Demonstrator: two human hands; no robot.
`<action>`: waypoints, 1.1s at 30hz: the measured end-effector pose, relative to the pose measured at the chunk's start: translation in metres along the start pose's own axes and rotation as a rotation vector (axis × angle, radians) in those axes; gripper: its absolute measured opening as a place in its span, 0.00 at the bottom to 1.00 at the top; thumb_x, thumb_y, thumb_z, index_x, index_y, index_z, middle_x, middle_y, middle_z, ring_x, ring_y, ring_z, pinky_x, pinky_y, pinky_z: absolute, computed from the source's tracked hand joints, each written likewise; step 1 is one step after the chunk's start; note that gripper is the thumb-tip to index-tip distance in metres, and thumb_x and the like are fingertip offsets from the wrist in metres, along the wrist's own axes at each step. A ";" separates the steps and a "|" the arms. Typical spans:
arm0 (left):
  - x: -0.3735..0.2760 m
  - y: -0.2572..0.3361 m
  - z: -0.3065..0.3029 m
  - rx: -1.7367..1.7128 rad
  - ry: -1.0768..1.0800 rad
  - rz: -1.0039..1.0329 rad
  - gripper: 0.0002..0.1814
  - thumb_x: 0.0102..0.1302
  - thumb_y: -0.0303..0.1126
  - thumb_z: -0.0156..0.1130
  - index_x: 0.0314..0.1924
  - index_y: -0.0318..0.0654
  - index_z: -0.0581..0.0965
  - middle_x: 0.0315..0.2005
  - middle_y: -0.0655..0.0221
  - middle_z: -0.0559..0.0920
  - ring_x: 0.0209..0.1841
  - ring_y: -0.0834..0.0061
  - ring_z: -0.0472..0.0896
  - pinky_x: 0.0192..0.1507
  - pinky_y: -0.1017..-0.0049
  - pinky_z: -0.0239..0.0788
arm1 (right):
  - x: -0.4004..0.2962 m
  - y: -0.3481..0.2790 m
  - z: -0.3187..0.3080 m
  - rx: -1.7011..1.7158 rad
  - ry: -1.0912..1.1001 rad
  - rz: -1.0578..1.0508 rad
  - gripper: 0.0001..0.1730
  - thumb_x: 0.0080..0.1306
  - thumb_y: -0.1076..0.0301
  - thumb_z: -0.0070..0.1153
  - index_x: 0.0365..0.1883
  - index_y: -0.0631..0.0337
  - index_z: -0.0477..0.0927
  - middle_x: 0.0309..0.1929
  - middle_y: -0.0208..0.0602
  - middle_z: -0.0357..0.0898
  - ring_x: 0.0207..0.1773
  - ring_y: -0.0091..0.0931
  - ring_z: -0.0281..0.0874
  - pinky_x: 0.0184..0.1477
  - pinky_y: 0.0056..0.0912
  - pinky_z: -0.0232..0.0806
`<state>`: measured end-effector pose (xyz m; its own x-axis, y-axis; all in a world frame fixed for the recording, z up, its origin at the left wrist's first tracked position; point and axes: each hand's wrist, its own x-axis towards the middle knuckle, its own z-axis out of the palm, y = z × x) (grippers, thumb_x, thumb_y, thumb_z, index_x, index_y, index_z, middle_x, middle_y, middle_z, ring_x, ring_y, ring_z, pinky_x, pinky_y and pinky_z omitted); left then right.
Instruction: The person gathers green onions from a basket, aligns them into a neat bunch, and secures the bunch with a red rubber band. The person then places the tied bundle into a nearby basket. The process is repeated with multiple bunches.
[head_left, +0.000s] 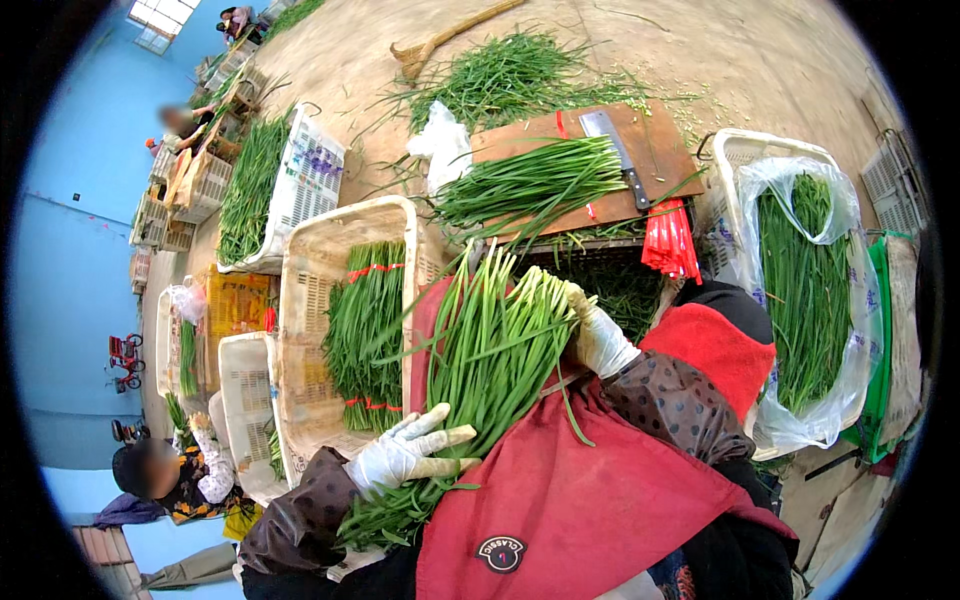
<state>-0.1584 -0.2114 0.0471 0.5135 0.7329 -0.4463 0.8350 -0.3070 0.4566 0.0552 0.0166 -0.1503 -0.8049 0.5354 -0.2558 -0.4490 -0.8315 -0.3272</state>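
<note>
A loose bunch of garlic chives lies across my lap over a red apron, its pale cut ends pointing away from me. My left hand, in a whitish glove, rests on the leafy lower part with its fingers spread. At the pale ends, my gloved right hand touches the bunch's right side; its fingers are partly hidden. Ahead, more chives lie on a wooden board beside a cleaver. Red ties hang at the board's near right corner.
Left of my lap stands a plastic crate with chive bundles bound in red. Another crate, lined with clear plastic, holds chives on the right. Loose greens and a broom lie on the floor. Another person sits at lower left.
</note>
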 end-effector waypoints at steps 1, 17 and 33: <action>0.000 -0.004 -0.002 -0.074 -0.039 0.031 0.28 0.60 0.31 0.55 0.62 0.63 0.73 0.71 0.72 0.60 0.74 0.52 0.49 0.72 0.53 0.45 | 0.003 0.000 -0.002 -0.012 0.007 -0.013 0.32 0.67 0.49 0.55 0.63 0.59 0.70 0.59 0.34 0.75 0.60 0.31 0.73 0.64 0.40 0.62; 0.001 -0.139 -0.067 -0.735 0.853 -0.516 0.23 0.70 0.42 0.57 0.55 0.31 0.76 0.47 0.62 0.82 0.53 0.75 0.77 0.58 0.74 0.66 | 0.024 -0.012 0.019 -0.107 -0.004 -0.072 0.33 0.66 0.46 0.56 0.61 0.60 0.71 0.55 0.33 0.78 0.54 0.28 0.76 0.59 0.35 0.67; 0.171 -0.045 -0.051 -0.267 0.391 -0.205 0.45 0.65 0.55 0.58 0.70 0.29 0.55 0.63 0.47 0.67 0.63 0.54 0.70 0.67 0.67 0.55 | 0.014 -0.038 0.043 -0.008 -0.158 -0.107 0.35 0.65 0.60 0.58 0.68 0.60 0.61 0.61 0.49 0.71 0.62 0.35 0.71 0.66 0.41 0.61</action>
<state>-0.1181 -0.0420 -0.0104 0.1901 0.9496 -0.2493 0.8048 -0.0053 0.5935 0.0445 0.0494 -0.1025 -0.8038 0.5904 -0.0735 -0.5328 -0.7693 -0.3526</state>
